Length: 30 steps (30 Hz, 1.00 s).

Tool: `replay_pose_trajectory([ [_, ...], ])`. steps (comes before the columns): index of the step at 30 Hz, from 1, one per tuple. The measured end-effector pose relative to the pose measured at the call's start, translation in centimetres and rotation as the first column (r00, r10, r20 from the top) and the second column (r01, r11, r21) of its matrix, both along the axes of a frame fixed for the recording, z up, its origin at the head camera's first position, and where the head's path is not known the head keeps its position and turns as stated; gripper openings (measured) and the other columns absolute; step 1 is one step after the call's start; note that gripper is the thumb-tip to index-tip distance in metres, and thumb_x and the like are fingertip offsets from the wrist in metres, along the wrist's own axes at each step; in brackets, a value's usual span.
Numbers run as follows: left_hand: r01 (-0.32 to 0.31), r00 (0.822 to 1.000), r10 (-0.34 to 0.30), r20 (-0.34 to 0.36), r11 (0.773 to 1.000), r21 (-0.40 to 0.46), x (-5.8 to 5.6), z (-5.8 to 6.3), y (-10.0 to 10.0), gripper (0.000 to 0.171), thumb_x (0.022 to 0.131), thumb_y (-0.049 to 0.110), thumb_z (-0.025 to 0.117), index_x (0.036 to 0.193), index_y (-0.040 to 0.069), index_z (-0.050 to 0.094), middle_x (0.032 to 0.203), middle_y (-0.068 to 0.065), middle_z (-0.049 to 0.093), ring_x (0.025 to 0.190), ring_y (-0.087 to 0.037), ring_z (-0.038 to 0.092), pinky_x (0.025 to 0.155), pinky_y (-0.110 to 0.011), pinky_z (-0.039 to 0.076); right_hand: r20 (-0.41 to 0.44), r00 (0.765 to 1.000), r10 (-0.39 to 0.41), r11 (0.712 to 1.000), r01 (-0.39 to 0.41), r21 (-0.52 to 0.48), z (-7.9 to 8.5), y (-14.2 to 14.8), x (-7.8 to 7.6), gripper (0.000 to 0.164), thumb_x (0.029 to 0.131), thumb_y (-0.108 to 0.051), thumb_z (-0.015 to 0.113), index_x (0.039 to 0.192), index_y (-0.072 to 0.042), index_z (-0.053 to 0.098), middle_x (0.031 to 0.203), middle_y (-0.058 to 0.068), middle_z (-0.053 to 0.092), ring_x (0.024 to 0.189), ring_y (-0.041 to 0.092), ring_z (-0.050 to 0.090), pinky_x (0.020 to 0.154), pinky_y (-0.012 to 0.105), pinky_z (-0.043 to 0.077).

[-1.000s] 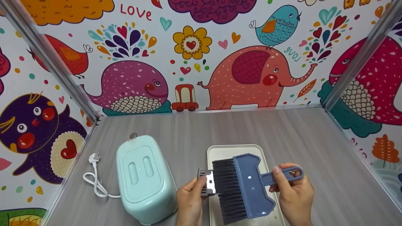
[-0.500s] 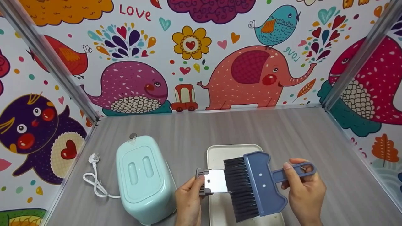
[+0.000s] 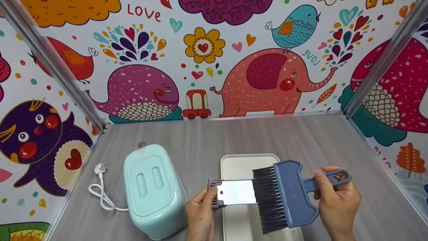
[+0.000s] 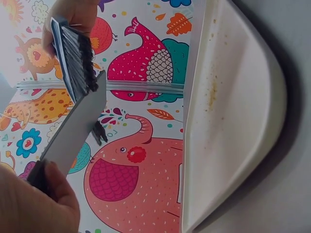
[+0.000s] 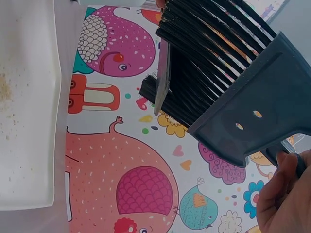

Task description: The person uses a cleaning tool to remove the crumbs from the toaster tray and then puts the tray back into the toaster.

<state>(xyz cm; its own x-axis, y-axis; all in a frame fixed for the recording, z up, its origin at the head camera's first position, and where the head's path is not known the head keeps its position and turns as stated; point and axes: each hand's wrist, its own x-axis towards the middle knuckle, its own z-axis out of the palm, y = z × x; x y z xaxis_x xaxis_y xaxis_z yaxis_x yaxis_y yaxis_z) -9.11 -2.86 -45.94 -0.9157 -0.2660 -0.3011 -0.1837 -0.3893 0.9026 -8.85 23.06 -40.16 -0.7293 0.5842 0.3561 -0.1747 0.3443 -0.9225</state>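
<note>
My left hand (image 3: 200,212) pinches the grey slotted end of a flat metal crumb tray (image 3: 236,192), thumb on top. In my right hand (image 3: 339,204) is the handle of a blue-grey hand brush (image 3: 297,195) with black bristles. The bristles (image 5: 194,63) overlap the far end of the crumb tray, some on either side of it in the right wrist view. Both things are held over a cream rectangular tray (image 3: 245,164) on the table. Brown crumbs (image 4: 212,94) lie in that tray in the left wrist view.
A mint-green toaster (image 3: 153,190) with a lid stands to the left of the cream tray. Its white cord and plug (image 3: 100,169) lie at its left side on the grey table (image 3: 190,144). Cartoon-printed walls with metal corner strips enclose the table.
My right hand has drawn the brush to the right along the crumb tray, so more of the metal shows. My left hand has shifted slightly left early on and then stayed nearly still.
</note>
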Motion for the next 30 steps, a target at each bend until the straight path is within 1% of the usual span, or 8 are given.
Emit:
replay_pose_trajectory([
  [4,-0.014,1.0,0.014,-0.008,1.0,-0.007,0.0,-0.1,-0.1,0.029,0.104,0.009,0.065,0.123,-0.012,0.071,0.106,-0.016,0.076,0.093,-0.02,0.069,0.079,-0.033,0.059,0.004,1.0,-0.016,1.0,0.016,-0.001,0.1,0.5,-0.2,0.012,0.101,0.002,0.068,0.104,-0.009,0.065,0.068,-0.002,0.064,0.047,0.01,0.051,0.047,0.017,0.045],
  [7,-0.029,1.0,0.028,-0.011,0.999,-0.036,0.0,0.0,-0.1,0.028,0.103,0.009,0.066,0.121,-0.011,0.073,0.104,-0.015,0.076,0.092,-0.019,0.068,0.078,-0.032,0.059,0.004,0.999,-0.037,0.999,0.037,0.018,0.2,0.8,-0.2,0.013,0.1,0.002,0.068,0.102,-0.011,0.065,0.067,-0.003,0.063,0.047,0.008,0.051,0.047,0.017,0.045],
  [12,-0.038,0.999,0.038,-0.009,0.996,-0.082,0.2,0.3,0.0,0.026,0.103,0.009,0.066,0.119,-0.01,0.074,0.104,-0.016,0.077,0.095,-0.021,0.069,0.08,-0.032,0.059,-0.005,0.998,-0.069,0.996,0.069,0.049,0.4,1.3,-0.3,0.017,0.099,0.003,0.068,0.1,-0.013,0.064,0.066,-0.006,0.062,0.046,0.007,0.051,0.046,0.015,0.044],
  [16,-0.038,0.999,0.038,0.0,0.995,-0.095,0.1,0.4,-0.1,0.025,0.103,0.01,0.065,0.117,-0.008,0.075,0.104,-0.015,0.077,0.097,-0.021,0.069,0.082,-0.033,0.058,0.011,0.996,-0.093,0.994,0.092,0.065,0.5,1.6,-0.4,0.019,0.1,0.002,0.068,0.099,-0.016,0.064,0.067,-0.009,0.062,0.046,0.008,0.051,0.047,0.014,0.043],
  [21,-0.051,0.999,0.051,-0.003,0.993,-0.107,0.1,0.4,0.0,0.024,0.103,0.009,0.067,0.118,-0.008,0.076,0.103,-0.014,0.077,0.096,-0.022,0.066,0.081,-0.034,0.057,0.025,0.994,-0.106,0.991,0.103,0.084,0.5,1.7,-0.5,0.013,0.1,0.002,0.068,0.101,-0.01,0.065,0.068,-0.011,0.062,0.047,0.008,0.05,0.048,0.014,0.043],
  [25,-0.072,0.997,0.07,-0.026,0.99,-0.119,0.1,0.3,0.0,0.022,0.102,0.007,0.068,0.114,-0.008,0.077,0.097,-0.014,0.076,0.091,-0.021,0.065,0.078,-0.034,0.057,-0.012,0.997,-0.082,0.993,0.083,0.084,0.4,1.8,-0.6,0.013,0.099,0.006,0.066,0.1,-0.007,0.064,0.067,-0.008,0.061,0.046,0.007,0.049,0.046,0.015,0.042],
  [28,-0.089,0.996,0.085,-0.039,0.989,-0.12,0.1,0.1,0.0,0.02,0.101,0.006,0.068,0.112,-0.008,0.078,0.094,-0.013,0.075,0.088,-0.021,0.064,0.075,-0.033,0.057,-0.025,0.998,-0.065,0.994,0.067,0.087,0.4,1.7,-0.5,0.011,0.098,0.008,0.065,0.102,-0.001,0.064,0.066,-0.005,0.06,0.046,0.007,0.048,0.046,0.015,0.041],
  [30,-0.102,0.994,0.097,-0.041,0.988,-0.116,0.0,0.1,0.0,0.02,0.101,0.005,0.069,0.112,-0.009,0.078,0.095,-0.013,0.076,0.088,-0.02,0.065,0.075,-0.032,0.057,-0.009,0.998,-0.065,0.993,0.066,0.1,0.4,1.7,-0.5,0.008,0.099,0.008,0.064,0.104,0.002,0.064,0.066,-0.006,0.059,0.046,0.007,0.048,0.046,0.015,0.041],
])
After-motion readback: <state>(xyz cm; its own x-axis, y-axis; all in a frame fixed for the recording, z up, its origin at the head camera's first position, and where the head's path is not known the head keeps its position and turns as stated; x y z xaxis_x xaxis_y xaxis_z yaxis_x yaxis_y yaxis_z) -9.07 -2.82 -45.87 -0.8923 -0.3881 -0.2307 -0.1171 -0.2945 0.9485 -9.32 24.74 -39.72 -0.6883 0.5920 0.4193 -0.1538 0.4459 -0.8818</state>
